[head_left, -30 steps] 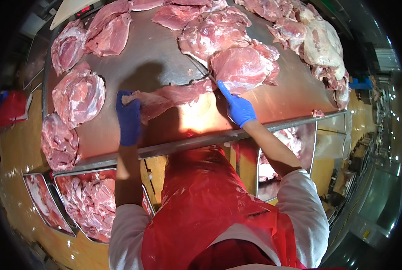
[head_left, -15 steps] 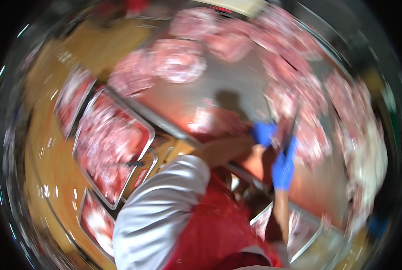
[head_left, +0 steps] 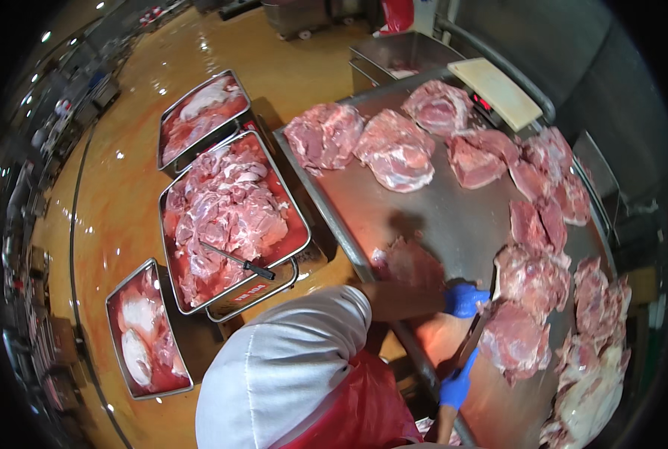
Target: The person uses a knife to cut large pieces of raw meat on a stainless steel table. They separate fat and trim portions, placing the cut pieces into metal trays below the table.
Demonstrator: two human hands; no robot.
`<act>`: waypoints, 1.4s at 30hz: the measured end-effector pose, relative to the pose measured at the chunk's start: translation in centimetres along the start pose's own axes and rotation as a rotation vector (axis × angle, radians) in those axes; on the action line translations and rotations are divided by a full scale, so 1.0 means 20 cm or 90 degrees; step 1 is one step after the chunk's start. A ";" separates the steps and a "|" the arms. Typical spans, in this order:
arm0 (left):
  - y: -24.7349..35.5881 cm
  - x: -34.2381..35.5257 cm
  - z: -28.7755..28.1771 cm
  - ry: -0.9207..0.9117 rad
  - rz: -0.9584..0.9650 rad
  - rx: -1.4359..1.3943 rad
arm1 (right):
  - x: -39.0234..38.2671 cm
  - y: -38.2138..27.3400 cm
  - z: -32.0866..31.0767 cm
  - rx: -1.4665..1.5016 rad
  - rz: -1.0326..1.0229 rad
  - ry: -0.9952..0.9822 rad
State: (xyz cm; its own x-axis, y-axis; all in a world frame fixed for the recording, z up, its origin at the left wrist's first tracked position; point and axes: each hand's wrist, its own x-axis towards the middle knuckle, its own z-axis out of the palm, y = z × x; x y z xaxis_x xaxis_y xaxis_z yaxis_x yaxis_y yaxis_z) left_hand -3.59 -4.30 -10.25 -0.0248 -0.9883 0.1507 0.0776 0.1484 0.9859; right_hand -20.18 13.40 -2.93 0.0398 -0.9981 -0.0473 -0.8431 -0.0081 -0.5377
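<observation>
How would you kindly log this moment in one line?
left hand: beside meat piece | right hand: near it, grip unclear | around: steel table, meat-filled tray

My wide metal table [head_left: 453,213] carries raw meat across its top, with one round cut [head_left: 435,108] lying just beside the scale [head_left: 495,93] and two big cuts [head_left: 397,153] farther to the scale's left. A flat red piece [head_left: 480,159] and several slabs [head_left: 549,176] lie near the scale on my side of it. Well apart from the scale, closer to me, I have two thick cuts [head_left: 517,340], a thin flap [head_left: 409,263] and a pale, fatty pile [head_left: 592,382].
</observation>
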 end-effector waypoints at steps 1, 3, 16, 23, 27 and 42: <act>0.03 -0.02 0.03 0.060 -0.157 -0.240 | 0.06 0.03 0.07 0.049 -0.024 0.030; 0.10 0.07 -0.05 -0.005 -0.188 -0.234 | 0.36 -0.04 0.21 0.136 -0.053 0.031; 0.29 -0.16 -1.29 -0.095 -0.008 0.420 | 0.34 -0.34 0.16 0.692 0.348 -0.149; 0.13 -0.15 -0.97 -0.089 -0.316 -0.161 | 0.69 -0.56 0.54 0.850 0.079 -0.113; 0.19 -0.34 -0.49 -0.081 -0.390 -0.337 | 0.30 -0.33 0.38 0.892 0.119 0.071; 0.62 -0.90 0.95 -0.470 0.509 0.158 | -1.66 0.97 -0.42 0.496 0.476 0.562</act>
State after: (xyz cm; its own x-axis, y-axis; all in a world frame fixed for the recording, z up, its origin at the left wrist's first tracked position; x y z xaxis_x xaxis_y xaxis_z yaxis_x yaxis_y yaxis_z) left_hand -21.04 16.00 0.71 -0.6493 -0.3528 0.6738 0.1374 0.8170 0.5601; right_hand -42.27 45.96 -4.70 -0.8756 -0.4608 -0.1448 0.0097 0.2828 -0.9591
